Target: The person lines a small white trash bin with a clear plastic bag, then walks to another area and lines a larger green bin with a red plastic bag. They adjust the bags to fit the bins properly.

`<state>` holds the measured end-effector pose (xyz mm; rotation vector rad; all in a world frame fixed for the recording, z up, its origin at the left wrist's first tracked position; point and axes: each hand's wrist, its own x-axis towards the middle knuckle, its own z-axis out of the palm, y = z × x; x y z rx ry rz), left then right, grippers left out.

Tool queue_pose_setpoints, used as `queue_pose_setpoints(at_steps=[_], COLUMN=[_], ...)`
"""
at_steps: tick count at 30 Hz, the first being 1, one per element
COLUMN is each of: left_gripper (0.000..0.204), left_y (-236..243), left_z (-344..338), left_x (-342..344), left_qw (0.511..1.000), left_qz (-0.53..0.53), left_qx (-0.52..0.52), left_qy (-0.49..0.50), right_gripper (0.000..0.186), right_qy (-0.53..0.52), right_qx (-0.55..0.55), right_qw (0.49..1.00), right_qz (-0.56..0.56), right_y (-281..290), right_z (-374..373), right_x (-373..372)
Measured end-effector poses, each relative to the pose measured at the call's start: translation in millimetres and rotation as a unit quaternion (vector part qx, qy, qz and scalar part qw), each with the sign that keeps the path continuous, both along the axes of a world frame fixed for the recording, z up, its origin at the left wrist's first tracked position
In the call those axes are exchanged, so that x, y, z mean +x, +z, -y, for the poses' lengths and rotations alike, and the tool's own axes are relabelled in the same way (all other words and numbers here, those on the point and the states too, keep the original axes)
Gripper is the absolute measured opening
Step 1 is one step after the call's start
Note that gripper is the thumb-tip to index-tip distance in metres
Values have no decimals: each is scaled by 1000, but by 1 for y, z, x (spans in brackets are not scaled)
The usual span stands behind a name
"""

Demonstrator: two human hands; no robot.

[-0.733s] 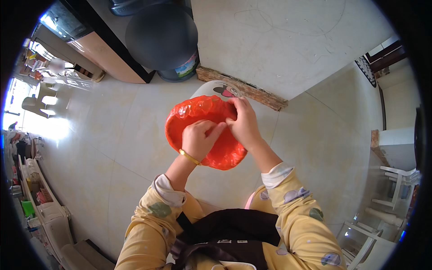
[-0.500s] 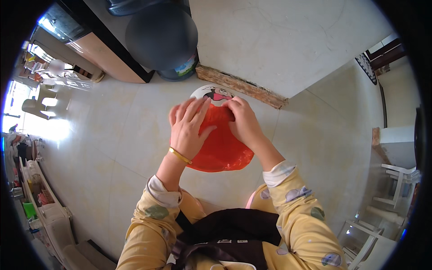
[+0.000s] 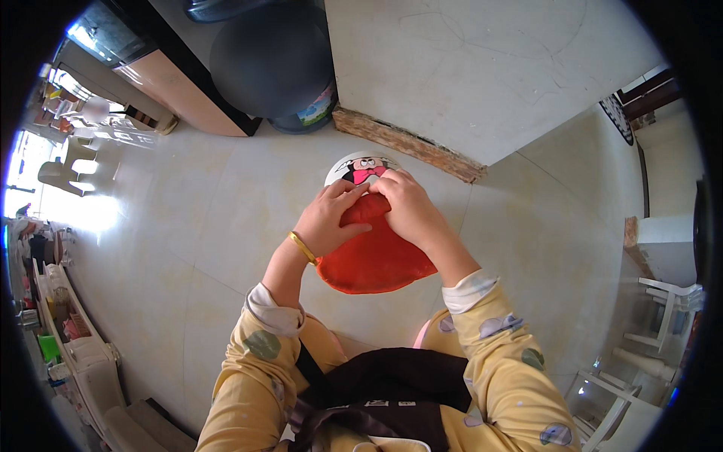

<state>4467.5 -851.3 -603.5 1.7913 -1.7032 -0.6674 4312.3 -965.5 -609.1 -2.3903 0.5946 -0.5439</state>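
A sheet of glossy red cloth hangs in front of me, above the tiled floor, with its rounded lower edge towards me. My left hand grips its far left edge between thumb and fingers. On the far right side, my right hand is closed on the same edge, the fingertips partly hidden. Just beyond the fingers shows a white rounded thing with a cartoon figure and a pink bow printed on it. The cloth and hands cover its near part, so I cannot tell whether they are joined.
A pale wall block with a worn wooden base strip stands ahead. Left of it are a large dark water jug and a pinkish cabinet. White chairs stand at the right; a loaded shelf lines the left.
My left hand has moved right and down, its spread fingers now closed on the cloth's edge beside the right hand. The cloth has shifted slightly right, and more of the cartoon print shows.
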Motion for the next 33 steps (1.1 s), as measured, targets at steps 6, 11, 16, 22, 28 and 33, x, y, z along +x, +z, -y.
queue_pose_setpoints(at_steps=[6, 11, 16, 22, 28, 33], left_gripper=[49, 48, 46, 35, 32, 25], left_y=[-3, -3, -3, -6, -17, -29], left_z=[3, 4, 2, -5, -12, -22], left_x=[-13, -19, -2, 47, 71, 92], left_qw=[996, 991, 984, 963, 934, 811], left_qz=[65, 84, 64, -59, -200, -474], left_qx=[-28, -42, -67, -112, -136, -140], left_qy=[59, 91, 153, 236, 262, 315], right_gripper=[40, 47, 48, 40, 38, 29], right_qy=[-28, -14, 27, -58, -37, 7], right_qx=[4, -54, 35, 403, 446, 490], right_qw=[1000, 998, 995, 910, 892, 866], right_qz=[13, 21, 87, 78, 66, 104], right_y=[5, 5, 25, 15, 21, 38], right_z=[-6, -1, 12, 60, 61, 56], right_x=[6, 5, -3, -39, -35, -41])
